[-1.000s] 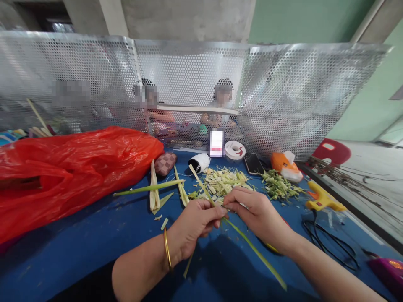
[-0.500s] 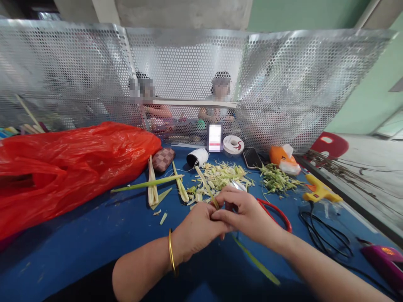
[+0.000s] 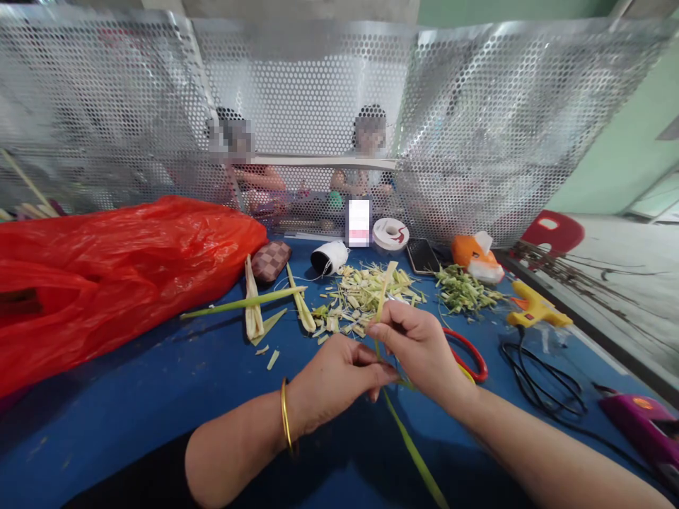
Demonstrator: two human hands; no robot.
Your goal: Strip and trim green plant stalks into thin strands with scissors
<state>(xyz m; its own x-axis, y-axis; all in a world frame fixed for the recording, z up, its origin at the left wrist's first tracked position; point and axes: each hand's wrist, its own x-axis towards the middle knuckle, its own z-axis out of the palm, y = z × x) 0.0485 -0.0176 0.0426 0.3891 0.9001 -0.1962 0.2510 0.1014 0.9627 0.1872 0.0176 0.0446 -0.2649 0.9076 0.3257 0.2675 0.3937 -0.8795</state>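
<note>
Both my hands meet over the blue table and pinch one long green leaf strip. My left hand, with a gold bangle on its wrist, is closed on the strip's middle. My right hand grips the strip just above, with its upper end standing up past my fingers toward the pile of leaf cuttings. The strip's lower end trails toward me at the bottom edge. Red-handled scissors lie right behind my right hand.
A big red plastic bag fills the left side. Loose leaf stalks, a thread cone, a tape roll, a phone, a yellow glue gun with black cord and a purple tool lie around. Behind the perforated metal screen sit other people.
My right hand swung the strip's upper end from leaning left to standing upright. Both hands shifted slightly toward me, and the camera tilted downward.
</note>
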